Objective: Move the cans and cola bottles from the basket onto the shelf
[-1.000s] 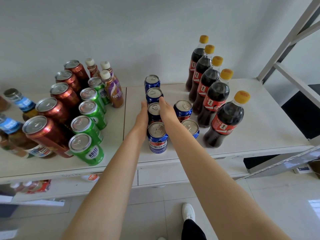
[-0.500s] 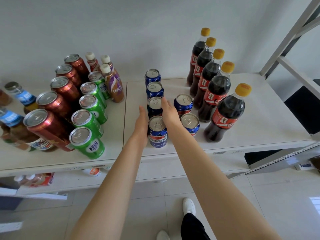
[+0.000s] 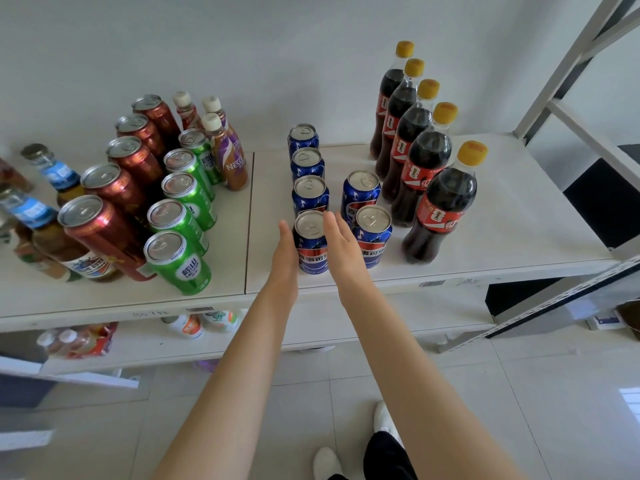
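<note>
A row of blue cola cans runs front to back on the white shelf. The front can stands between my hands. My left hand lies flat against its left side with straight fingers. My right hand lies flat along its right side. Two more blue cans stand just to the right. A row of cola bottles with yellow caps stands further right. No basket is in view.
Red cans, green cans, small milk-tea bottles and blue-labelled bottles fill the shelf's left half. A lower shelf holds more bottles. The white shelf frame rises at the right. My shoes are on the tiled floor.
Both hands have drawn back toward me along the blue can row, from the third can to the front can. The cans stay in place.
</note>
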